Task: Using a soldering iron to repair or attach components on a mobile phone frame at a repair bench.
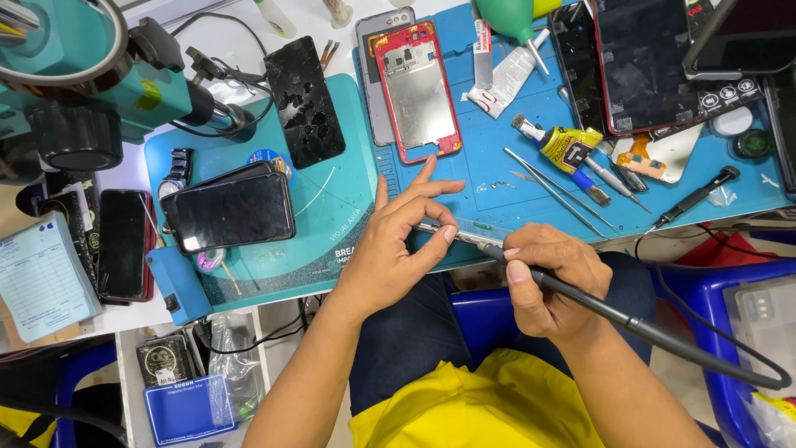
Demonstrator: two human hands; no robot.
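Working left to right across the repair bench:

Far left: a teal microscope stand with a black focus knob sits over the bench corner; below it lies a pale printed form.

Left mat: a dark glossy phone, screen up, rests on a teal rubber work mat; a cracked black glass panel lies just above it.

Centre: a red-framed phone chassis with bare metal inside lies opened on the blue silicone mat, its screen already off.

Left hand: the left hand is mostly closed, thumb and forefinger pinching a small thin metal part at the mat's near edge.

Right hand: the right hand is curled tight around a black corded soldering pen, its metal tip touching the pinched part.

Right: steel tweezers, a yellow-labelled glue tube and a black screwdriver lie nearby.

Progress: judging by the stripped chassis, disassembly looks done; the small part is being worked, and reassembly appears left.
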